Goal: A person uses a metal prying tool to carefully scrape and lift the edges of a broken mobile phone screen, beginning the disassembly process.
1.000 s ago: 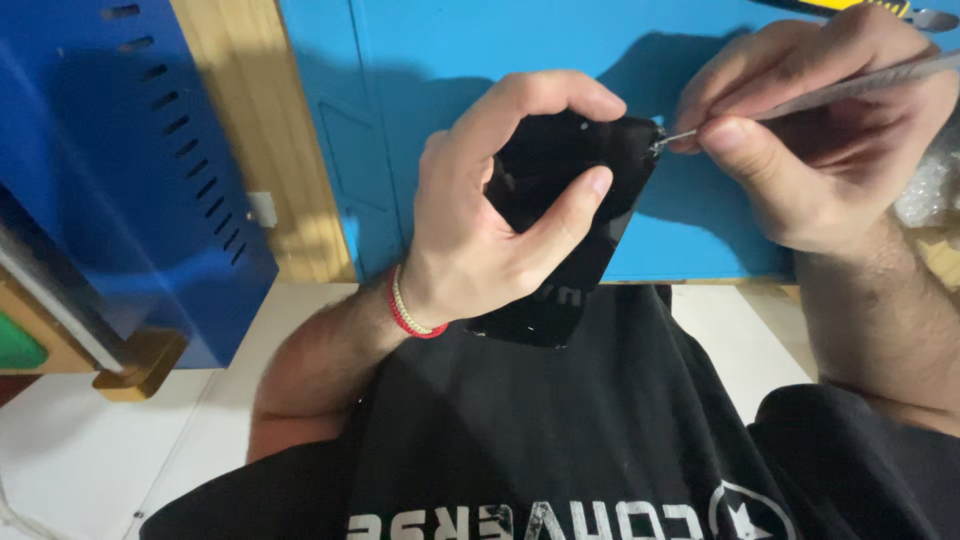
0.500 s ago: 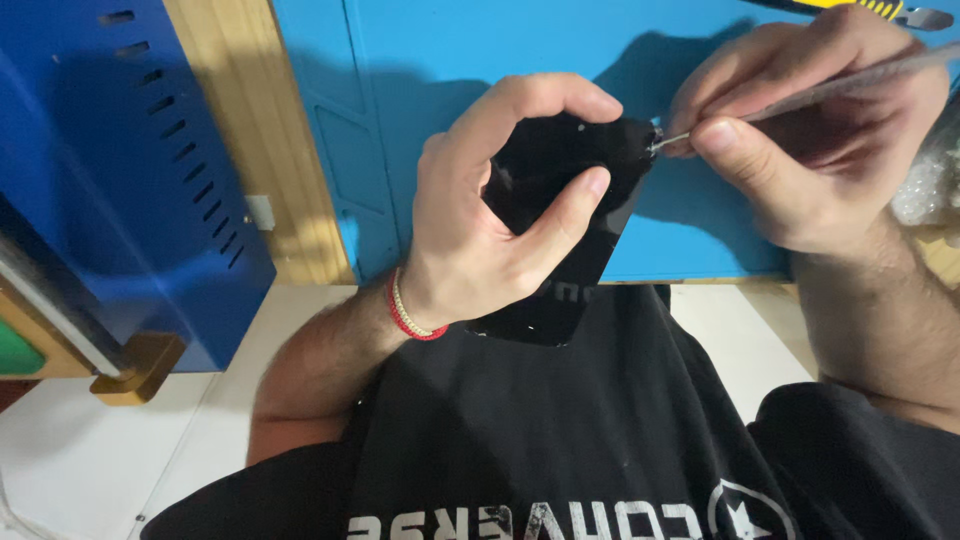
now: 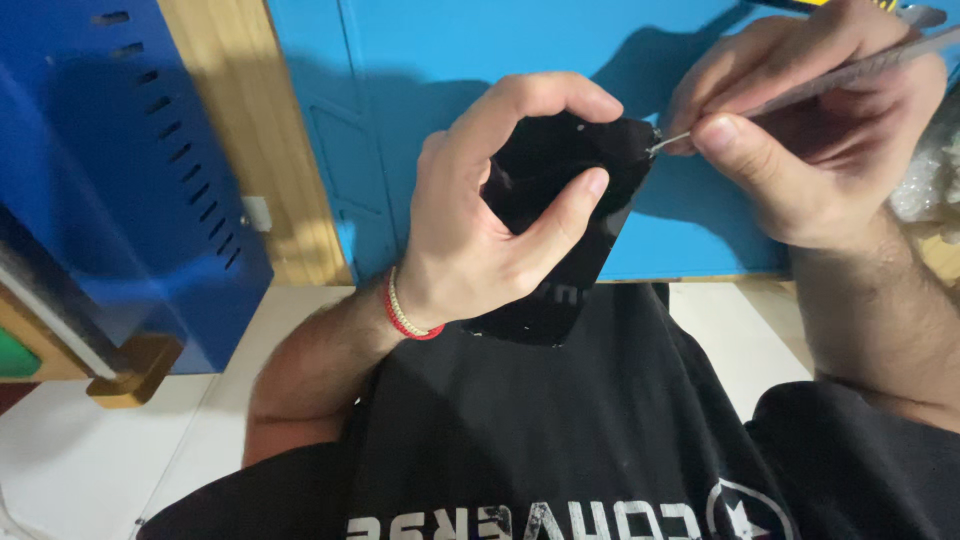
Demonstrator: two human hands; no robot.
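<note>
Curling around a flat black glossy phone panel, the left hand gripped it firmly, with the thumb pressed across its face and the fingers wrapped over its top edge. A red and pale cord bracelet circled that wrist, and the forearm ran down toward the lower left. The panel stood tilted, its lower end hanging just above the person's black printed shirt. To the right, the right hand was closed in a pinch on a thin silver metal tool, held much like a pen. The tool's fine tip met the panel's upper right corner, though whether it slipped under the edge was hard to tell. Behind both hands lay a bright blue work mat on a wooden table. A blue metal box with slots stood at the left.
</note>
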